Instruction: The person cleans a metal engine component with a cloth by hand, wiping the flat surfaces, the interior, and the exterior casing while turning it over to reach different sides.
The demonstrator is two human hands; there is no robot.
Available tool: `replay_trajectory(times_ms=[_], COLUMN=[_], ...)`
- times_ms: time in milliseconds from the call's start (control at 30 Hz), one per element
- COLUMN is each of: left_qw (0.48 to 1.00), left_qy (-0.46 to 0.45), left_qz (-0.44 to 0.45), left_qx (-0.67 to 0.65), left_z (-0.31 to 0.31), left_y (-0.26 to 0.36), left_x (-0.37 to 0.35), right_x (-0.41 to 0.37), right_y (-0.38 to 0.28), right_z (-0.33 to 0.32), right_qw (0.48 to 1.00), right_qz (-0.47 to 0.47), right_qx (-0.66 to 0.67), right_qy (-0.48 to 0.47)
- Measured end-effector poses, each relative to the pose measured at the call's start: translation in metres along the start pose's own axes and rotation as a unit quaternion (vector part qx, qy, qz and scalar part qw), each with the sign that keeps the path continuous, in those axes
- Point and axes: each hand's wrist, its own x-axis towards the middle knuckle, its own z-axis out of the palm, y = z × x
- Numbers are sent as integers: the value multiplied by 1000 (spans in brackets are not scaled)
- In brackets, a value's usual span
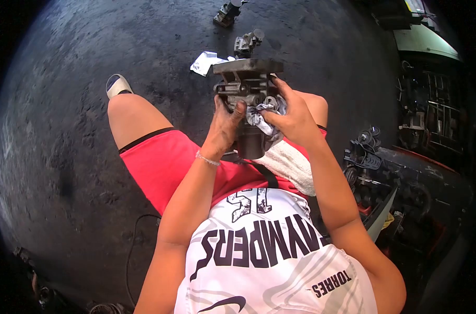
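Note:
A grimy metal machine part (242, 90) with a wide flat flange on top and a dark cylindrical lower end is held up above my lap. My left hand (226, 123) grips its left side, thumb pressed against the body and fingers mostly hidden behind it. My right hand (293, 112) holds a crumpled white and grey rag (264, 114) against the part's right side. Its index finger reaches up near the flange, and the thumb presses on the rag.
Two smaller metal parts, one nearer (246, 44) and one farther (227, 14), stand on the dark floor (75, 131). Beside the nearer one lies a white cloth or paper (205, 63). Pale towelling (288, 166) covers my right thigh. Greasy parts (364, 152) crowd the right; a cable (132, 246) runs at left.

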Motion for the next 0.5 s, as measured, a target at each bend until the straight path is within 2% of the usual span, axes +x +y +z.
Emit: replay_trajectory(times_ms=[67,200,267,300,333,367,433,500], left_qw=[999,992,994,994,997,999,997,993], left_qy=[-7,-16,-8,-8,-3,0,-8,-12], left_qz=[-1,-1,4,3,7,9,-5,-13], left_qx=[54,122,107,107,80,53,83,113], left_z=[-1,-3,-6,-6,-4,-3,-1,-2], left_y=[2,14,10,5,0,-5,-5,-2], left_x=[-2,-5,-7,-6,-3,-2,-3,-2], right_x=[-1,0,-2,0,0,-1,-3,-3], right_y=[-3,-16,-4,-2,0,0,-9,-13], right_z=[5,18,13,8,6,5,14,16], right_qw=[998,993,997,993,993,997,990,993], right_qz=[27,73,-4,21,21,38,81,78], right_qx=[-51,-57,59,119,120,58,-90,-56], right_qy=[29,72,44,11,12,26,74,71])
